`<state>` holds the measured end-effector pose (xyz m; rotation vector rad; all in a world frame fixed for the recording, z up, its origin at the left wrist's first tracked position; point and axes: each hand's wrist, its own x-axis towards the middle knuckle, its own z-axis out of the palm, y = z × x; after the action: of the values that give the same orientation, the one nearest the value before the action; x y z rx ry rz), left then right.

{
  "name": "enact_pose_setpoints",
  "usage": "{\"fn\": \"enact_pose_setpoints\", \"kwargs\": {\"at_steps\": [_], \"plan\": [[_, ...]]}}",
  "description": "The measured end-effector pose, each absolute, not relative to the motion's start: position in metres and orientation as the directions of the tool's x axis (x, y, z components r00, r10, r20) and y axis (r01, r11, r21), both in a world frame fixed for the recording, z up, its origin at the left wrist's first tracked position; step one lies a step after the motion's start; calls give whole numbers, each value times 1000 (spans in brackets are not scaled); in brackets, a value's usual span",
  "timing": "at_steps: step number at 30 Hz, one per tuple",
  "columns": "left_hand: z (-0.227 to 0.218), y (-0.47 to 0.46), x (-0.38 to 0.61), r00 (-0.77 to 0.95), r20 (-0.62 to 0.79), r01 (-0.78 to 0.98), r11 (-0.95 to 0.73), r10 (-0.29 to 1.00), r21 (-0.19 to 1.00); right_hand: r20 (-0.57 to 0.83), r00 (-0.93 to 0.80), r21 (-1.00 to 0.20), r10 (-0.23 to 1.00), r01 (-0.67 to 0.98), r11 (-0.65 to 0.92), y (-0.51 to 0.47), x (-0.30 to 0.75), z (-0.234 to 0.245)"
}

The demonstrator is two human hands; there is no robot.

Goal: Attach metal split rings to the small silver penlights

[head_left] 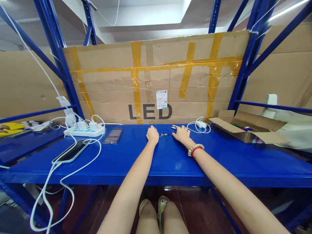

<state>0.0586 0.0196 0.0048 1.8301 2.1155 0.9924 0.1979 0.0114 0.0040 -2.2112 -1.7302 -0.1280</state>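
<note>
My left hand [152, 135] rests on the blue tabletop [170, 159], its fingers curled into a closed fist. Whatever it may hold is hidden. Just right of it lies a small cluster of metal bits [164, 134], too small to name. My right hand [182, 134] lies on the table beyond that cluster, thumb and fingers apart. At its fingertips is a small silver metal tool [174, 127], shaped somewhat like a nail clipper; a firm grip on it does not show. A bead bracelet and a red cord circle the right wrist.
On the left stand a white power strip [84, 131] with plugs, a phone [71, 151] and looping white cables. A blurred flat item [113, 136] lies nearby. To the right are a white charger with cable [201, 124] and an open cardboard box [248, 126]. Cardboard [151, 87] walls the back.
</note>
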Motion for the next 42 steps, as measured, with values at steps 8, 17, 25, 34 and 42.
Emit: {"fn": "enact_pose_setpoints", "kwargs": {"at_steps": [8, 17, 25, 34, 42], "plan": [[6, 18, 59, -268, 287, 805, 50, 920, 591, 250, 242, -189, 938, 962, -198, 10, 199, 6], [8, 15, 62, -235, 285, 789, 11, 929, 614, 254, 177, -157, 951, 978, -140, 12, 202, 8], [7, 16, 65, -194, 352, 777, -75, 916, 625, 231, 169, -184, 958, 975, -127, 13, 204, 10], [4, 21, 64, -238, 443, 799, -85, 865, 595, 280, 190, -354, 941, 932, -83, 14, 207, 8], [1, 23, 61, -232, 270, 825, 42, 935, 563, 377, 288, -595, 880, 804, -8, 19, 207, 6]]}}
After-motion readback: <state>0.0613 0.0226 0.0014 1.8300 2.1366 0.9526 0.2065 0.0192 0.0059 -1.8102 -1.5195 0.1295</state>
